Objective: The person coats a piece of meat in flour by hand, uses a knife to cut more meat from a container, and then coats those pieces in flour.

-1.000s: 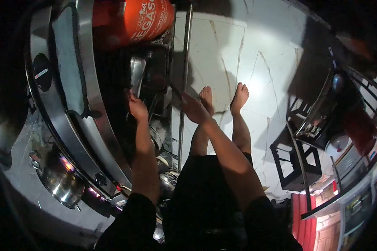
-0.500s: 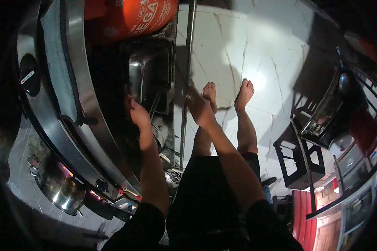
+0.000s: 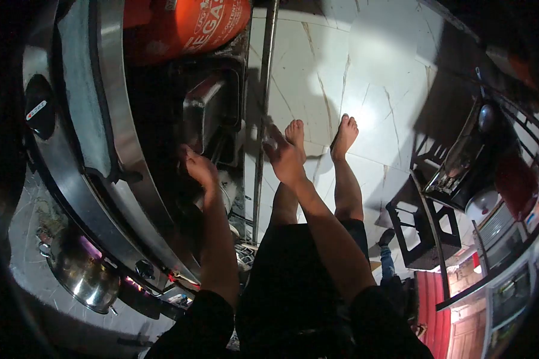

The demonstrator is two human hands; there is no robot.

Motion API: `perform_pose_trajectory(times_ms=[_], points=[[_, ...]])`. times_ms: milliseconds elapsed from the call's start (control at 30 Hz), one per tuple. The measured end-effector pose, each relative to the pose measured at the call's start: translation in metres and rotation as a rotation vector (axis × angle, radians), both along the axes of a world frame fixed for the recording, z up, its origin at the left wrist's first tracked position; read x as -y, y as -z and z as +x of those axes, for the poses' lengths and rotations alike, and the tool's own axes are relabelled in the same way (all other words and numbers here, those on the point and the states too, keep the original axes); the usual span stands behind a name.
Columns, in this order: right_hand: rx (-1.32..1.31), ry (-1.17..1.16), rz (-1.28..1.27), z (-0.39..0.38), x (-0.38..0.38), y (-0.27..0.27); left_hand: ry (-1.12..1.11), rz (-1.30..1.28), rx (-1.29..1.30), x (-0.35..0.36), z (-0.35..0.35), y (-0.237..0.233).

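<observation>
A rectangular metal pan (image 3: 205, 110) sits tilted on the dark shelf under the counter, beside a black tray (image 3: 241, 90). My left hand (image 3: 201, 169) reaches in at the pan's near end, its fingers curled at the edge and partly lost in shadow. On the other side of the shelf's metal rail (image 3: 265, 113), my right hand (image 3: 286, 160) hangs over the floor with fingers apart, nothing in them, fingertips close to the rail.
An orange gas cylinder (image 3: 191, 27) stands beyond the pan. Left, a shiny pot (image 3: 87, 275) sits by a burner flame on the counter. A black crate (image 3: 422, 236) and a rack of kitchenware (image 3: 482, 173) line the right. Another person's leg (image 3: 387, 260) shows behind.
The metal pan has tipped, showing more of its side, with my left hand at its end. My right hand's fingers have spread near the rail. The other person's leg has come further into view.
</observation>
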State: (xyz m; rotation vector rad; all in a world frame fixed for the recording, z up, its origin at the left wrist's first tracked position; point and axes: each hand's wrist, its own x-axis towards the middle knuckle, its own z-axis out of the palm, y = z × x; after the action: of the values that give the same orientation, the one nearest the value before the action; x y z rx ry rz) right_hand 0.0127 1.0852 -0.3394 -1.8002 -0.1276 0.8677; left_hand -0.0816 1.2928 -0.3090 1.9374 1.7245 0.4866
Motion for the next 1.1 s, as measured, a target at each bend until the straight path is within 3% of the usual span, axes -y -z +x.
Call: perform_pose_trajectory(times_ms=[67,167,267,367,467,567,667,767,867,967,1033,1100], points=[[-0.010,0.011,0.017,0.002,-0.002,-0.004,0.112,-0.055,0.106,0.001,-0.011,0.010],[-0.025,-0.009,0.011,0.004,-0.004,-0.007,0.239,0.073,0.025,0.023,0.005,0.012],[-0.111,-0.046,-0.005,0.015,-0.001,-0.022,0.507,0.138,-0.156,0.028,0.002,0.014],[-0.117,-0.048,-0.011,0.015,0.002,-0.021,0.402,0.245,-0.010,0.018,-0.013,0.033],[-0.014,-0.048,-0.037,0.009,0.010,-0.013,-0.073,-0.060,0.446,0.025,0.021,0.001],[-0.088,0.017,0.056,0.007,0.022,-0.014,0.001,-0.029,0.458,0.021,0.020,-0.003],[0.019,-0.021,-0.043,-0.002,0.041,-0.009,-0.081,-0.072,0.407,0.046,0.028,-0.023],[0.017,-0.010,-0.080,0.004,0.067,-0.030,0.021,-0.002,0.054,0.065,0.022,-0.045],[-0.233,0.113,-0.075,0.013,0.093,-0.067,0.006,0.142,0.360,0.051,-0.020,-0.019],[-0.180,0.128,-0.140,0.016,0.118,-0.081,-0.229,-0.139,0.214,0.052,0.019,-0.075],[-0.050,0.072,-0.204,0.028,0.128,-0.093,0.138,0.047,0.085,0.047,-0.020,-0.048],[-0.064,0.041,-0.273,0.037,0.132,-0.115,0.403,0.128,-0.086,0.061,-0.017,-0.065]])
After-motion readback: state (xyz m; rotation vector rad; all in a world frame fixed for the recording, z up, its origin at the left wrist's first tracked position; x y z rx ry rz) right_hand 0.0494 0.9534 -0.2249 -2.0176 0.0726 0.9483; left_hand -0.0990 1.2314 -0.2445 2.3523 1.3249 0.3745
